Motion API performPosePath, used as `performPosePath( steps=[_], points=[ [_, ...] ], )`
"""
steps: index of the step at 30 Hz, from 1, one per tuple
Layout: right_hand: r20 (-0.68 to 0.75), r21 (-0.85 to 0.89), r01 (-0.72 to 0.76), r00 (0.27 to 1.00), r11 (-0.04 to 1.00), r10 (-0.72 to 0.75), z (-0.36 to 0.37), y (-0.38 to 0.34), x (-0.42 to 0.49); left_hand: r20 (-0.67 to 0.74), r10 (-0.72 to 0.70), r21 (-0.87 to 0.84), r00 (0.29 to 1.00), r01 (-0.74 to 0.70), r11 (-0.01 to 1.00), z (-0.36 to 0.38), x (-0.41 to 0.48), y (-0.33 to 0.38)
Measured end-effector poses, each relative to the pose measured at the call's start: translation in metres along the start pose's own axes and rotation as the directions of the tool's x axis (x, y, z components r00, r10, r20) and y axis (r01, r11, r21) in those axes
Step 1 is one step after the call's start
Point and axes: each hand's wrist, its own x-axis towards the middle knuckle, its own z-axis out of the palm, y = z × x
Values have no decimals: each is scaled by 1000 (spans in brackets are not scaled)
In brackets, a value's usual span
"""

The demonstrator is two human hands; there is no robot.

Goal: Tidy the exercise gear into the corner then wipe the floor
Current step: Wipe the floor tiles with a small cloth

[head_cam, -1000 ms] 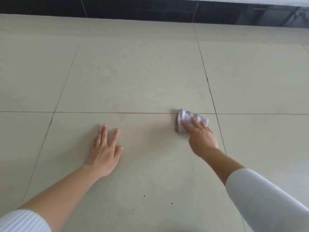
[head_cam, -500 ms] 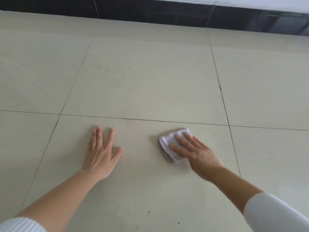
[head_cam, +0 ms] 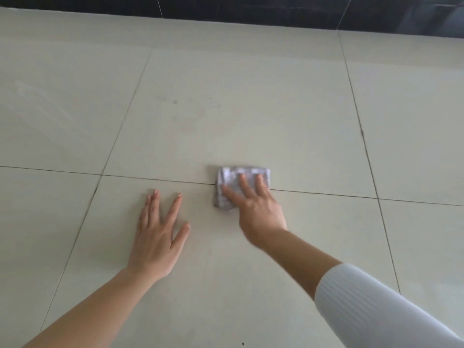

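Left hand (head_cam: 157,237) palm-down and splayed, right hand (head_cam: 253,209) palm-down, outstretched

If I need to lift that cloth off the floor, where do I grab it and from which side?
Probably the far left corner of the cloth, pinched from above: it lies flat and folded, and the right hand covers its near right part with straight fingers.

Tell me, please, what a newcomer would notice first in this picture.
The eye goes first to the right hand, near the centre, pressing a small crumpled grey-white cloth flat onto the pale tiled floor, across a grout line. Just left of it, the left hand rests flat on the floor with fingers spread. A dark band runs along the floor's far edge at the top.
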Motion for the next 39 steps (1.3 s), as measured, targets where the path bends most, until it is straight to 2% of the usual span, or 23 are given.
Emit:
performPosePath(
  steps=[1, 3, 6, 8, 9, 11, 14, 16, 18, 20, 23, 26, 28, 29, 31, 34, 39],
  points=[
    [-15, -36, 86, 996, 996, -87, 6, -10, -8, -17, 6, -9, 1000, -7, 1000, 0, 2, -3],
    [45, -126, 268, 963, 955, -264, 22, -21, -26, -58, -24, -8, 998, 23, 1000, -1, 10, -11],
    [96, -207, 546, 837, 811, -539, 26, -8, -36, -94, -137, 23, 986, 140, 990, -7, 26, -27],
    [85, -204, 624, 779, 754, -621, 21, 17, -25, -97, -167, 40, 981, 172, 984, -10, 32, -32],
    [63, -209, 609, 789, 765, -611, 17, 31, -16, -103, -158, 47, 982, 163, 985, -10, 33, -33],
    [-44, -185, 474, 871, 861, -489, 8, 56, 4, -114, -134, 53, 984, 141, 989, -10, 33, -34],
    [-122, -97, 90, 987, 991, -101, -12, 73, 34, -121, -120, 39, 985, 126, 991, -8, 31, -35],
    [-127, 18, -131, 983, 991, 133, -24, 63, 56, -120, -112, 30, 986, 116, 993, -7, 32, -38],
    [-121, 120, -245, 958, 962, 259, -28, 39, 74, -110, -79, 29, 991, 82, 996, -8, 35, -43],
    [-112, 141, -222, 965, 965, 239, -17, 10, 85, -94, -45, 34, 995, 48, 998, -11, 43, -49],
    [-181, 14, 91, 980, 996, -87, 11, -29, 74, -136, -70, 8, 988, 72, 997, -18, 61, -57],
    [-79, -69, 432, 896, 899, -437, 27, -37, 55, -171, -75, 6, 982, 78, 997, -24, 82, -59],
    [-55, -110, 568, 816, 816, -575, 21, -20, 58, -182, -65, 3, 981, 66, 998, -27, 99, -57],
    [-62, -118, 586, 802, 802, -595, 17, -8, 65, -192, -62, -5, 979, 63, 998, -29, 109, -54],
    [-115, -130, 504, 848, 854, -518, 6, 19, 85, -213, -64, -23, 975, 60, 998, -30, 130, -48],
    [-186, -46, 272, 943, 961, -276, -14, 47, 110, -204, -70, -34, 977, 64, 997, -30, 160, -42],
    [-226, 12, -19, 974, 1000, 21, -33, 76, 149, -239, -156, -42, 959, 150, 988, -30, 197, -44]
  ],
)
